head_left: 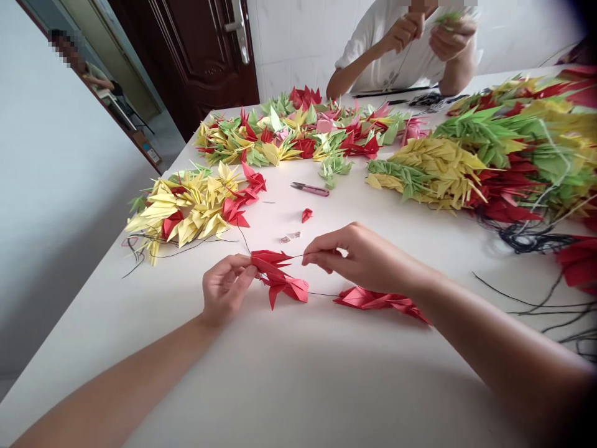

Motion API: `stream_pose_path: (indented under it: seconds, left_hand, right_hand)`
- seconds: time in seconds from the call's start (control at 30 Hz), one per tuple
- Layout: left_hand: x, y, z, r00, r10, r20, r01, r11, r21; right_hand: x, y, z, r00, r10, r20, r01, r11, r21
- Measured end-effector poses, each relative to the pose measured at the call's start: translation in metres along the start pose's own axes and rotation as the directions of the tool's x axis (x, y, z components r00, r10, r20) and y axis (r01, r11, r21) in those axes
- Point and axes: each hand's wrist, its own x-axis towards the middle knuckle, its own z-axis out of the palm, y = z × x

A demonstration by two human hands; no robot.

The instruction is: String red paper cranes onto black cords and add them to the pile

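My left hand [228, 286] pinches a red origami crane [270, 261] between thumb and fingers, just above the table. A thin dark thread [297, 256] comes out of the crane's right side, and my right hand [338, 252] pinches its end; whether a needle is in those fingertips I cannot tell. Below hangs another red crane [291, 288], touching the held one. From it the thread runs right to more red cranes [377, 298], partly covered by my right wrist. Another strand [245, 238] leads up and left toward a heap of yellow and red cranes [196, 205].
Pink-handled thread snips [310, 188], a small red folded piece [306, 215] and white scraps [290, 238] lie ahead. Heaps of colored cranes [298, 134] line the back, with strung bundles [429, 171] and black thread [527, 239] at right. Opposite, a person [387, 50] handles green paper.
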Motion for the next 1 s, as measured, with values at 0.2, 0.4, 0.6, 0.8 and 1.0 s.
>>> stream_pose_path:
  seconds: [0.2, 0.4, 0.6, 0.8, 1.0]
  left_hand:
    - [0.002, 0.001, 0.002, 0.986, 0.102, 0.130, -0.123, 0.979, 0.165]
    - [0.002, 0.000, 0.003, 0.970, 0.110, 0.219, -0.160, 0.961, 0.226]
    - [0.014, 0.024, -0.003, 0.991, 0.057, 0.123, -0.078, 0.982, 0.174]
    - [0.026, 0.086, 0.005, 0.987, -0.071, 0.146, 0.024, 0.953, 0.301]
    - [0.015, 0.100, -0.011, 0.983, -0.185, -0.007, 0.181, 0.956, 0.232]
  right_hand:
    - [-0.010, -0.004, -0.024, 0.993, -0.006, -0.116, 0.011, 0.999, 0.050]
    - [-0.010, -0.028, -0.025, 0.975, -0.105, -0.197, 0.120, 0.991, 0.066]
    - [0.007, -0.065, -0.031, 0.959, -0.268, -0.091, 0.254, 0.957, -0.138]
    - [0.024, -0.107, -0.033, 0.952, -0.307, 0.005, 0.295, 0.909, -0.295]
    - [0.002, -0.089, -0.039, 0.940, -0.289, -0.180, 0.202, 0.899, -0.388]
